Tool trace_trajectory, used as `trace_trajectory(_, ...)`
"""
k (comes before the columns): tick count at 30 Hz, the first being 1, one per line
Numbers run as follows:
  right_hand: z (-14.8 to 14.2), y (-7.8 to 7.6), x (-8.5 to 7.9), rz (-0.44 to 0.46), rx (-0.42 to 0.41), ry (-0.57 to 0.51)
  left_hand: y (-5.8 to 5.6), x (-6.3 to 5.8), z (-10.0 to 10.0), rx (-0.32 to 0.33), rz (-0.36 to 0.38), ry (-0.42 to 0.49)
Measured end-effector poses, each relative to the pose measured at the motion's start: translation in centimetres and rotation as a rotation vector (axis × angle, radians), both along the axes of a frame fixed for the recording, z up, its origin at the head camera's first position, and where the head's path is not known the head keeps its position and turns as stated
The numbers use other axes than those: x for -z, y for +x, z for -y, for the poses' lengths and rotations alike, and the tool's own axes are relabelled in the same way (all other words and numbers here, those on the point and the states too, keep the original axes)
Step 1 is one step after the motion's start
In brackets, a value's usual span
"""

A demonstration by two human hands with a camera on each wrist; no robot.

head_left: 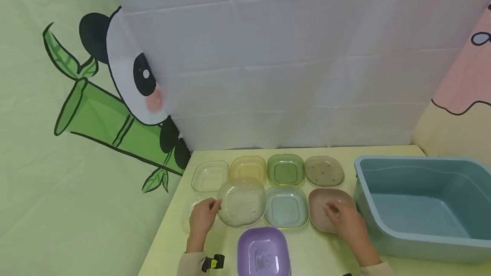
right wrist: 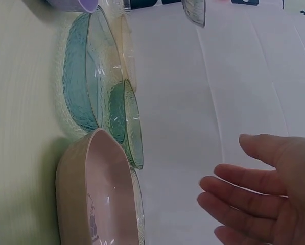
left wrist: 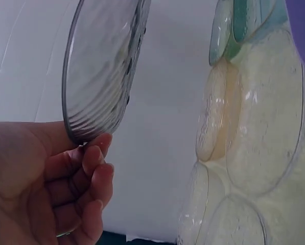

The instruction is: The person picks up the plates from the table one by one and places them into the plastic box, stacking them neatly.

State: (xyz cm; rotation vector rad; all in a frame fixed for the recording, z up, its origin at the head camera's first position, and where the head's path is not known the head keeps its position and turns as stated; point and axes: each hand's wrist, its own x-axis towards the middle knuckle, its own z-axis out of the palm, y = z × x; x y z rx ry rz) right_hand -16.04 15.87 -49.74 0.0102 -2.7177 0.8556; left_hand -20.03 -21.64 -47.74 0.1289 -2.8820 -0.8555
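Note:
My left hand [head_left: 204, 216] pinches the rim of a clear ribbed plate [head_left: 242, 201] between thumb and fingertips. In the left wrist view the plate [left wrist: 103, 61] is held up above the other dishes, with small dark dots along its underside. Below it, part of another clear dish [head_left: 187, 214] shows beside my left wrist. My right hand [head_left: 347, 221] hovers over a pink dish [head_left: 317, 210], holding nothing; in the right wrist view its fingers are spread and relaxed, apart from the dish. A pale blue dish [head_left: 287, 207] sits between the held plate and the pink dish.
Along the back stand a clear dish [head_left: 210, 176], a yellow dish [head_left: 247, 166], a green dish [head_left: 285, 169] and a greyish dotted dish [head_left: 324, 171]. A purple dish [head_left: 281, 248] lies nearest me. The large blue tub [head_left: 433, 244] fills the right side. A cloth wall [head_left: 291, 84] rises behind the table.

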Motion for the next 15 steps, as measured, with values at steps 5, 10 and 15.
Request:
trace_trajectory(5, -0.5, 0.0, 0.1, -0.023, 0.015, -0.031, -1.1, -0.2, -3.0, 0.035, -0.06, 0.023)
trace_trajectory(10, -0.9, -0.2, -0.1, 0.01, 0.036, -0.043, -1.9, -0.8, -5.4, 0.073, -0.105, 0.048)
trace_trajectory(15, -1.1, -0.2, -0.2, 0.036, 0.043, -0.047, -2.3, -1.2, -7.2, 0.103, -0.132, 0.048)
